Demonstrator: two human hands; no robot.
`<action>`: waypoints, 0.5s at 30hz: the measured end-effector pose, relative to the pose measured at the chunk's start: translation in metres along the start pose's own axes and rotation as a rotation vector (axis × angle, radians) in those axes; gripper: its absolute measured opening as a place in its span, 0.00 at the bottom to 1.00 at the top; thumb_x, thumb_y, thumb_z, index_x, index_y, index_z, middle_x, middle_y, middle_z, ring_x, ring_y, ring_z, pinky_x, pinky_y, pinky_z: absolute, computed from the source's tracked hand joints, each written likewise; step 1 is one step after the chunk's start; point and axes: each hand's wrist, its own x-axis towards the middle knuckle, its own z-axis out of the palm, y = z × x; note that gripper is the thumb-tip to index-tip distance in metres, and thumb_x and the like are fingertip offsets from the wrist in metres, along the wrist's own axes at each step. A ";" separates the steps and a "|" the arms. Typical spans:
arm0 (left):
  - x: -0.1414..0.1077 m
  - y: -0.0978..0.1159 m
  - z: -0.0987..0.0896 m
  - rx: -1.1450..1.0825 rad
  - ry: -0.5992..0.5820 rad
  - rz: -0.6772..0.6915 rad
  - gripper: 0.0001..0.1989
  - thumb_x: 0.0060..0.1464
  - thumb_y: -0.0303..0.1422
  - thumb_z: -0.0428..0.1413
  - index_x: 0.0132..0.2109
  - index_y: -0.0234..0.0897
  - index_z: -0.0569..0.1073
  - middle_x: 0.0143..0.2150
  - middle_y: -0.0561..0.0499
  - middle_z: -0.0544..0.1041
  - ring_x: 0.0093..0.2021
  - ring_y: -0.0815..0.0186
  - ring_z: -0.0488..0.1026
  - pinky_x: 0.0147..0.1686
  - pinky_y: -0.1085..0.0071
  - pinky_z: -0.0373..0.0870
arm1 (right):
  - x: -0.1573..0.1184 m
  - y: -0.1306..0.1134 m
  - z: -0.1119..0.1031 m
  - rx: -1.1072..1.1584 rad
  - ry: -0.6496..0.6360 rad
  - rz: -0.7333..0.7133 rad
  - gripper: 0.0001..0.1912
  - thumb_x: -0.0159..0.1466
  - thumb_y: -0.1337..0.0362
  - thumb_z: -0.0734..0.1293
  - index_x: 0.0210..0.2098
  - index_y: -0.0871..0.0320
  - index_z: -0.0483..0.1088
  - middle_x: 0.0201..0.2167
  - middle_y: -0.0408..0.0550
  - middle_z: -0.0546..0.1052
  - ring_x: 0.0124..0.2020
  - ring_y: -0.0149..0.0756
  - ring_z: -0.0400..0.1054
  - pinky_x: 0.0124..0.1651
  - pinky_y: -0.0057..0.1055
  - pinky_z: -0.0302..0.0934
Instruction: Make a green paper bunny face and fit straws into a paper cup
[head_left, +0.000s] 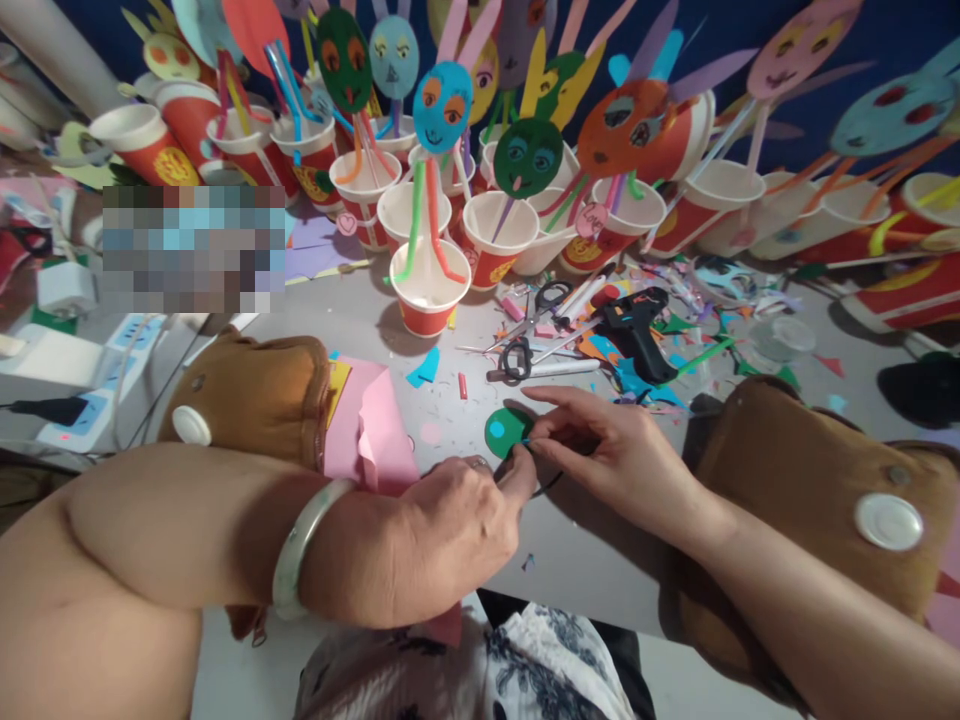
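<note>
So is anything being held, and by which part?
Seemingly the green disc, at its lower right edge, by the left hand; right hand, can't tell.

Bare table [592, 570] near the lap [480, 670] — brown bags [810, 460] either side — scissors [531, 324] beyond

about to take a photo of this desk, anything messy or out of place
Yes: loose paper scraps lie scattered, with scissors and a black glue gun left among them, unlike the cups grouped behind.

Left hand [450, 525], right hand [626, 455] at 1 green disc [512, 421].
</note>
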 end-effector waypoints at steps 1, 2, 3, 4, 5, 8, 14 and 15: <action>0.000 -0.001 -0.001 -0.004 -0.007 0.004 0.23 0.58 0.27 0.47 0.58 0.22 0.72 0.64 0.30 0.66 0.30 0.70 0.67 0.30 0.67 0.60 | 0.000 0.000 0.000 0.002 0.000 0.005 0.21 0.63 0.62 0.67 0.55 0.56 0.69 0.29 0.43 0.80 0.26 0.32 0.74 0.31 0.28 0.70; 0.000 -0.001 -0.002 -0.006 -0.016 0.008 0.23 0.59 0.27 0.47 0.58 0.22 0.72 0.64 0.31 0.66 0.30 0.70 0.67 0.30 0.67 0.60 | 0.000 0.000 0.000 0.002 0.000 0.009 0.21 0.63 0.62 0.67 0.56 0.57 0.69 0.29 0.43 0.80 0.26 0.32 0.74 0.31 0.28 0.70; 0.000 -0.001 -0.003 -0.008 -0.020 0.009 0.23 0.59 0.28 0.48 0.58 0.23 0.72 0.64 0.31 0.66 0.30 0.70 0.67 0.30 0.67 0.60 | 0.001 0.001 0.000 0.004 0.002 0.010 0.22 0.63 0.62 0.67 0.56 0.57 0.69 0.29 0.43 0.80 0.26 0.32 0.74 0.31 0.28 0.70; 0.000 -0.001 -0.004 -0.009 -0.022 0.011 0.23 0.59 0.28 0.48 0.58 0.23 0.72 0.64 0.31 0.66 0.30 0.70 0.67 0.30 0.67 0.61 | 0.001 0.001 0.001 0.005 0.004 0.008 0.22 0.63 0.62 0.68 0.56 0.57 0.69 0.29 0.43 0.80 0.26 0.32 0.74 0.31 0.28 0.70; -0.001 -0.001 -0.004 -0.008 -0.018 0.009 0.23 0.59 0.28 0.48 0.58 0.22 0.72 0.64 0.30 0.66 0.30 0.70 0.67 0.30 0.67 0.61 | 0.001 0.001 0.001 0.005 0.005 0.006 0.21 0.63 0.62 0.68 0.56 0.57 0.69 0.29 0.43 0.80 0.26 0.32 0.74 0.31 0.28 0.70; -0.001 0.000 -0.003 -0.005 -0.002 -0.001 0.23 0.60 0.27 0.48 0.59 0.22 0.71 0.65 0.30 0.66 0.31 0.70 0.67 0.31 0.67 0.62 | 0.001 0.001 0.002 -0.006 0.013 -0.003 0.21 0.63 0.62 0.68 0.55 0.57 0.69 0.29 0.43 0.80 0.26 0.33 0.74 0.32 0.28 0.70; 0.000 0.001 0.000 -0.019 -0.002 0.002 0.24 0.60 0.25 0.46 0.61 0.22 0.70 0.65 0.31 0.66 0.30 0.71 0.66 0.29 0.67 0.61 | 0.001 0.001 0.003 -0.055 0.030 -0.031 0.20 0.64 0.63 0.67 0.56 0.56 0.67 0.30 0.43 0.80 0.27 0.32 0.74 0.32 0.28 0.70; 0.000 0.000 -0.001 -0.013 -0.001 0.001 0.24 0.60 0.25 0.46 0.61 0.22 0.70 0.65 0.31 0.66 0.30 0.71 0.67 0.29 0.67 0.61 | 0.001 0.001 0.003 -0.058 0.033 -0.037 0.20 0.64 0.63 0.67 0.56 0.56 0.67 0.30 0.42 0.79 0.27 0.32 0.73 0.32 0.28 0.70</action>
